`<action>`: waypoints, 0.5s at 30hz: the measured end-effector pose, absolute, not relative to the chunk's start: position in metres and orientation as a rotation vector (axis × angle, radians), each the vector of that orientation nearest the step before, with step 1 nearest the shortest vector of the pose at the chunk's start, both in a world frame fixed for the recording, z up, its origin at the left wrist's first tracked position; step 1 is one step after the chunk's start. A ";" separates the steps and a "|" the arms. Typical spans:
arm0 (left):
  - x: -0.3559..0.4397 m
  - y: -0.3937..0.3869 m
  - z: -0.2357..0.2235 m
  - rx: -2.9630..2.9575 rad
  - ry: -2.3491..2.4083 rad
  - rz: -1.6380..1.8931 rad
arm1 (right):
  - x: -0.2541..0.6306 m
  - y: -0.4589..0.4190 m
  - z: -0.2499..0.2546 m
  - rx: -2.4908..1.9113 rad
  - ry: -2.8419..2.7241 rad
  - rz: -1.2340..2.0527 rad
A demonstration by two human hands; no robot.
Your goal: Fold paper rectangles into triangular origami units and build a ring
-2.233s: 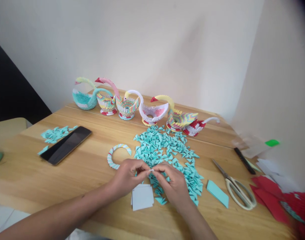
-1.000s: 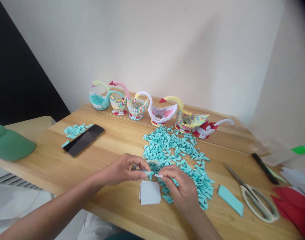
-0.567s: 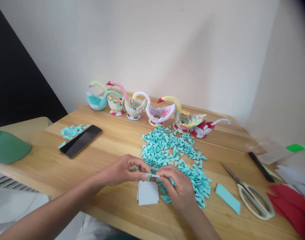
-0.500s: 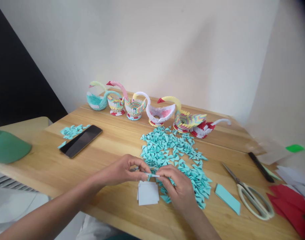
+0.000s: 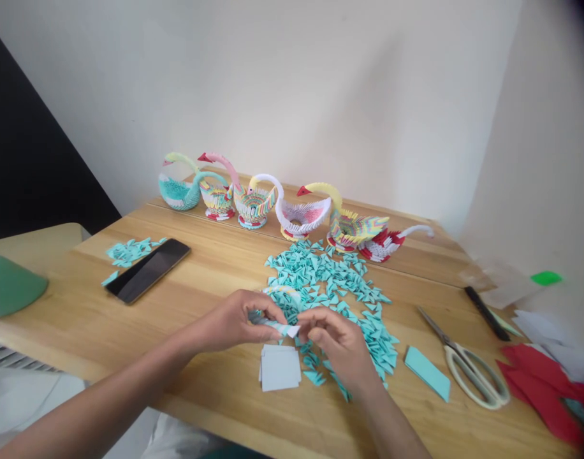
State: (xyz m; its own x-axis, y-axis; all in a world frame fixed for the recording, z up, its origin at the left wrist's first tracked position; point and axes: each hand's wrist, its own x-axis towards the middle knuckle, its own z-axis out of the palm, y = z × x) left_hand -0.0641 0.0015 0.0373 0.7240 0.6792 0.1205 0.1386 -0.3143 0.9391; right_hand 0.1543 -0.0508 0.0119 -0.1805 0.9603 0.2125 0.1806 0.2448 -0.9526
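My left hand (image 5: 254, 322) pinches a curved band of folded paper pieces (image 5: 275, 326) between thumb and fingers. The band is pale blue and white with some yellow, and it loops round behind the fingertips. A white folded paper triangle (image 5: 292, 331) shows at its near right end. Just right of that end is my right hand (image 5: 337, 341), thumb and index finger a little apart, with nothing visible between them. Beneath and beyond both hands spreads a heap of turquoise folded paper triangles (image 5: 311, 274). A stack of white paper squares (image 5: 280, 368) lies below the left fingertips.
Several paper swans (image 5: 301, 217) line the back of the wooden table (image 5: 215, 268). A phone (image 5: 148, 271) lies left beside a small turquoise pile (image 5: 129, 252). To the right are turquoise paper strips (image 5: 426, 373), scissors (image 5: 474, 370), a black bar (image 5: 486, 312) and red paper (image 5: 535, 382).
My right fingers have moved off the end of the band and parted slightly. The band has tilted, showing its loop and the white triangle. The view has shifted slightly.
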 end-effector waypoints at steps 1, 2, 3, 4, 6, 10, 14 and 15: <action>-0.064 0.002 0.038 1.871 0.639 0.634 | 0.155 -0.050 0.011 -1.129 -1.492 1.186; -0.064 0.002 0.037 1.900 0.637 0.645 | 0.154 -0.049 0.011 -1.149 -1.435 1.302; -0.064 0.002 0.037 1.928 0.628 0.652 | 0.154 -0.048 0.011 -1.161 -1.406 1.385; -0.064 0.003 0.036 1.953 0.615 0.659 | 0.153 -0.048 0.011 -1.173 -1.393 1.442; -0.063 0.002 0.034 1.993 0.586 0.669 | 0.151 -0.047 0.013 -1.199 -1.371 1.497; -0.062 0.002 0.029 2.032 0.550 0.692 | 0.148 -0.046 0.015 -1.182 -1.317 1.585; -0.061 0.003 0.024 2.051 0.524 0.720 | 0.148 -0.045 0.013 -1.176 -1.303 1.625; -0.061 0.003 0.022 2.058 0.518 0.728 | 0.148 -0.044 0.012 -1.180 -1.306 1.625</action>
